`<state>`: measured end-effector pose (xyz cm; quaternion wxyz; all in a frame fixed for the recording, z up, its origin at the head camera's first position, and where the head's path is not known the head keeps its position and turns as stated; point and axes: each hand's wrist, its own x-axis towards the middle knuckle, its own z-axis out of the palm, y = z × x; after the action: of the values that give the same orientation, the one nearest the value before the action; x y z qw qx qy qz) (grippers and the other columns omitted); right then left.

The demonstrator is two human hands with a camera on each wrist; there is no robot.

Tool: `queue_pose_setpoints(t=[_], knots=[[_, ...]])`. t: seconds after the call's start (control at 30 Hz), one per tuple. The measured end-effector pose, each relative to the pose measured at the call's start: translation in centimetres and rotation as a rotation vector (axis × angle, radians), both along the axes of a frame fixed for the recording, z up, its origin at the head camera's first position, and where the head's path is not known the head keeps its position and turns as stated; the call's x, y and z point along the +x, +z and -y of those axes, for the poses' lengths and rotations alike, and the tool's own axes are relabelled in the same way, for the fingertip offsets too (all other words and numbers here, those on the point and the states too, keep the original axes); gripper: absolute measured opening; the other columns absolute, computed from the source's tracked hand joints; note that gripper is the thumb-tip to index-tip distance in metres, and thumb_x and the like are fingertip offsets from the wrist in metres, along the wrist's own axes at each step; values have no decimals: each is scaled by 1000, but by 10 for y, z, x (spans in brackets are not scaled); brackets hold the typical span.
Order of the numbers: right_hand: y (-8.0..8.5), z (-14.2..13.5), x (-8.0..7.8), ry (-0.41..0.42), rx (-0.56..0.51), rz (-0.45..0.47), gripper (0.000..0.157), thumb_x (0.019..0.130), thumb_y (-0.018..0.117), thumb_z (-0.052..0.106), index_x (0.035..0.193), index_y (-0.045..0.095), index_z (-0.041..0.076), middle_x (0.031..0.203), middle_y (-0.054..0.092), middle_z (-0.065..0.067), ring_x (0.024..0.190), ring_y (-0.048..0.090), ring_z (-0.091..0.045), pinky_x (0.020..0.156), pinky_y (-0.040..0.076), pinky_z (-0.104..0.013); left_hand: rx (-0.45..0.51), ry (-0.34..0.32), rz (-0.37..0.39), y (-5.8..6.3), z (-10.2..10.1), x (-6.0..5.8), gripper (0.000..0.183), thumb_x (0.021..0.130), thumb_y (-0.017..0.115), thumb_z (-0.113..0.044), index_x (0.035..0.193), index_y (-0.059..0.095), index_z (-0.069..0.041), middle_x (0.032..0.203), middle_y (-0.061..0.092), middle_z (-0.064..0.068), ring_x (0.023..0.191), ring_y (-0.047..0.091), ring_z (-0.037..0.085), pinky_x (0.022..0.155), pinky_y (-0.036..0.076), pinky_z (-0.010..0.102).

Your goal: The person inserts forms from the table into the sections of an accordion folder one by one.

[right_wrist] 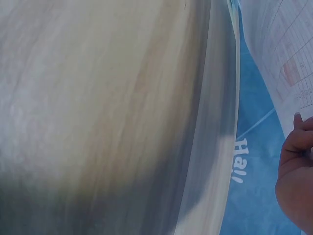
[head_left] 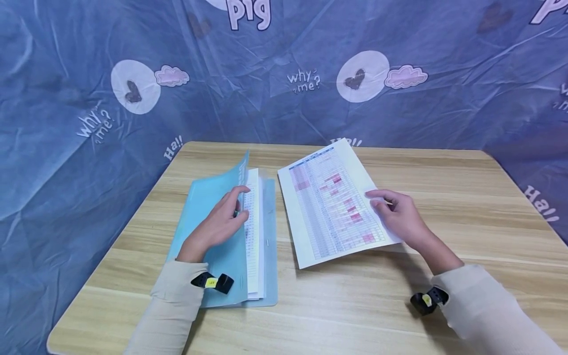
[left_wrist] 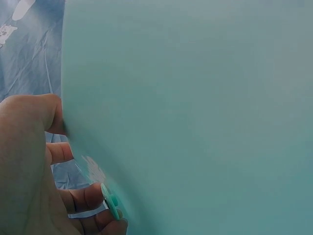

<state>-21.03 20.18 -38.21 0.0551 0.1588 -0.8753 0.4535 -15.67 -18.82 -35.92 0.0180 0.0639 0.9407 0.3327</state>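
A light-blue plastic document folder [head_left: 230, 256] lies at the left of the table, its front cover partly lifted. My left hand [head_left: 217, 222] grips the free edge of that cover. In the left wrist view the cover [left_wrist: 186, 107] fills most of the picture, and a round snap button [left_wrist: 112, 200] shows by the fingertips of the left hand [left_wrist: 29, 161]. Printed papers [head_left: 252, 246] stick out from under the cover. To the right, my right hand [head_left: 401, 217] pinches the right edge of a printed table sheet [head_left: 328, 212] with pink-shaded cells, tilted above the table.
The wooden table [head_left: 466, 197] reaches back to a blue printed cloth [head_left: 275, 113] hanging behind and at the sides. Black straps with small cameras sit on both wrists, over beige sleeves [head_left: 173, 301].
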Motion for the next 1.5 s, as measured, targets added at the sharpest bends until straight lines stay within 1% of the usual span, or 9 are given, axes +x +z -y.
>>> queue_pose_setpoints(t=[0.1,0.2,0.33,0.47,0.67,0.83,1.17,1.3,1.5], knots=[[0,2,1,14,10,21,24,93,54,8,113,65,2,104,66,-20,66,55,-3,56,43,-18,3,0,0,0,0,0,52,91,45,-23,141,31,-18,100,44,8,87,45,23,65,37,35],[0,4,2,38,12,28,24,93,54,6,114,65,3,95,65,-19,61,52,-5,53,41,-20,2,1,1,-1,0,0,52,91,44,-23,142,31,-18,100,44,8,87,45,23,66,37,35],[-1,7,2,66,6,30,23,93,53,5,113,65,2,93,65,-18,61,52,-6,54,41,-20,-2,5,5,-1,1,-1,53,91,44,-25,142,31,-19,101,44,8,89,46,23,67,37,36],[-2,9,1,82,4,41,23,93,52,4,113,65,2,104,66,-18,66,56,-6,57,43,-20,-2,10,11,-1,0,0,53,91,44,-25,142,30,-20,102,44,7,90,45,23,68,37,36],[0,12,2,90,-1,38,23,93,53,4,112,66,2,111,64,-16,64,54,-6,55,41,-20,0,13,19,0,0,0,52,91,45,-24,141,31,-20,102,44,8,89,45,24,68,37,36],[1,14,3,101,-22,49,24,93,53,4,113,65,1,111,64,-18,68,56,-5,59,43,-19,-2,9,17,0,0,0,52,92,45,-23,142,30,-20,101,44,8,89,45,23,68,37,36],[3,18,3,120,-12,63,24,93,54,5,114,66,2,111,64,-17,68,55,-5,59,42,-19,-7,15,16,0,0,0,52,92,45,-24,141,31,-20,102,44,7,89,45,23,68,37,36],[1,19,3,122,-2,66,24,93,55,5,113,66,3,103,63,-16,61,49,-6,55,38,-20,-8,16,19,-1,1,0,52,92,45,-24,141,31,-20,102,44,7,89,45,23,68,37,36],[1,21,2,129,6,70,24,93,54,5,113,66,3,109,63,-16,64,50,-6,56,39,-20,-3,15,27,-1,1,0,52,92,44,-25,141,30,-21,102,43,7,89,45,23,68,37,37]])
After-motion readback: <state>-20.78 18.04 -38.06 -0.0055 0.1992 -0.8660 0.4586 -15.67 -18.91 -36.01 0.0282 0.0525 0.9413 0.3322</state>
